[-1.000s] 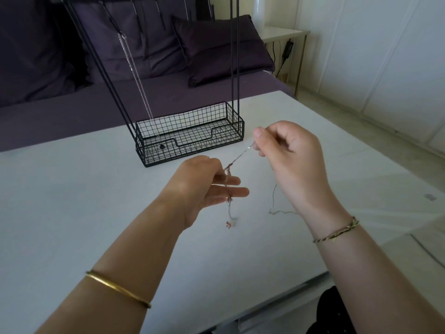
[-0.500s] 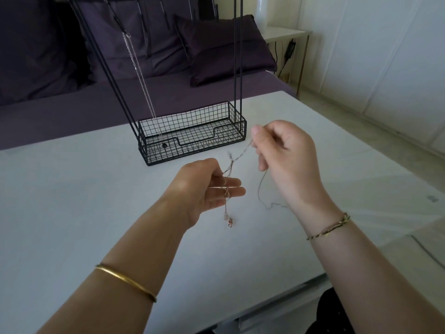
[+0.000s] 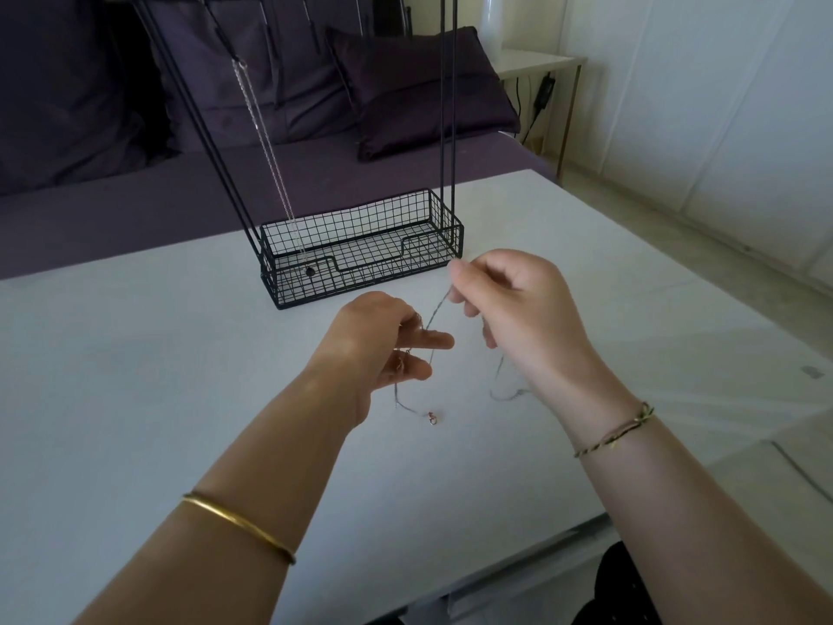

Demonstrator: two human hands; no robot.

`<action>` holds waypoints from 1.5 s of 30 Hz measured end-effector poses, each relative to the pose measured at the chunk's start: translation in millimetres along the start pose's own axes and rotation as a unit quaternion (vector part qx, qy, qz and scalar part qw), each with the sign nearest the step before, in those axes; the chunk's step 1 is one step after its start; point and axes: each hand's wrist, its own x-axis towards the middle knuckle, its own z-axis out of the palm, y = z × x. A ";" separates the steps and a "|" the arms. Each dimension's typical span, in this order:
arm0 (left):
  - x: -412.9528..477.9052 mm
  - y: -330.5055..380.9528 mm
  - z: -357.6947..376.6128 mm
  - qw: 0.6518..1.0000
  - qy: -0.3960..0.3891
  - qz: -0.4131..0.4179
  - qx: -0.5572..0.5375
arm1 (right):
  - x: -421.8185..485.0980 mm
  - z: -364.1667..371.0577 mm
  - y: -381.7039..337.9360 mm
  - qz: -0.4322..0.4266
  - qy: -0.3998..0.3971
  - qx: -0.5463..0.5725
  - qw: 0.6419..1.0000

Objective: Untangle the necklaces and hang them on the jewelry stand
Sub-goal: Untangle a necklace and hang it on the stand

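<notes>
Left hand point(image 3: 378, 349) and right hand point(image 3: 518, 318) above the white bench point(image 3: 135, 376), near its middle. A thin necklace point(image 3: 436, 310) runs taut between them. The right fingers pinch its upper end; the left fingers are curled round the lower part, two of them pointing right. Loose ends hang below each hand, and the one with the clasp point(image 3: 432, 418) reaches the bench. On the far side stands the black wire stand point(image 3: 455, 236), a silver chain point(image 3: 271, 160) hanging on its left side down into the basket.
</notes>
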 end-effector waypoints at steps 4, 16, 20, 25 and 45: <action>0.8 0.4 0.5 1.000 0.006 -0.001 -0.002 | 1.0 -0.6 -1.1 0.005 -0.011 0.001 1.000; 6.4 -6.1 -2.2 0.998 -0.016 0.034 0.047 | 0.6 3.0 -2.4 0.020 -0.012 0.048 0.999; 8.8 -5.6 -1.6 0.998 -0.018 0.011 0.063 | 1.2 4.0 -1.4 0.041 -0.009 0.058 0.997; 9.1 -4.6 -4.7 0.999 0.028 -0.024 0.010 | 6.8 1.4 1.2 0.080 0.014 0.031 0.996; 8.0 -8.6 -0.8 0.986 0.092 0.134 0.033 | 0.0 2.0 5.8 0.107 -0.079 -0.004 0.991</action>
